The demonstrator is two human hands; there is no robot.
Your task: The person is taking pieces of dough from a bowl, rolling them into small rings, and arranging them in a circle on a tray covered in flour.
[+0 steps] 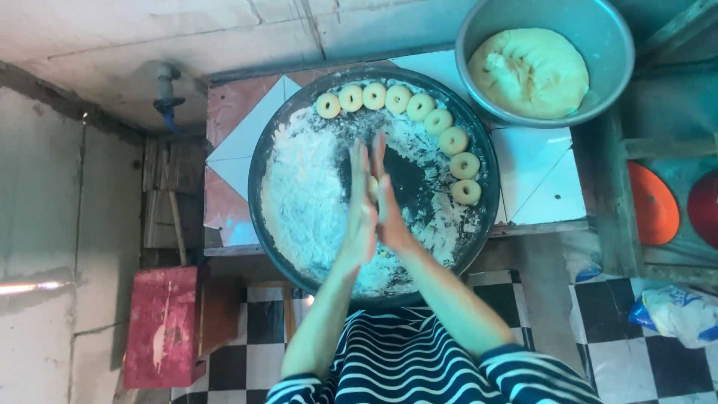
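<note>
Left hand [360, 217] and right hand [389, 209] pressed palm to palm, fingers straight and flat, squeezing a small pale dough piece [372, 187] between them, above the round dark metal tray [258, 187]. Tray is dusted with loose white flour [303, 194]; nine smooth dough rings [437, 120] arc along its far rim. Grey metal bowl [613, 45] with soft yellowish dough lump [529, 72] sits on the tiled desk [546, 187].

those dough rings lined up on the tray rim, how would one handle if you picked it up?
Each dough ring would probably be soft and floppy, sagging out of round, since the dough mass in the metal bowl looks slack. The flour on the round tray suggests it is sticky. Likely light; lying flat, unlikely to roll.
</note>
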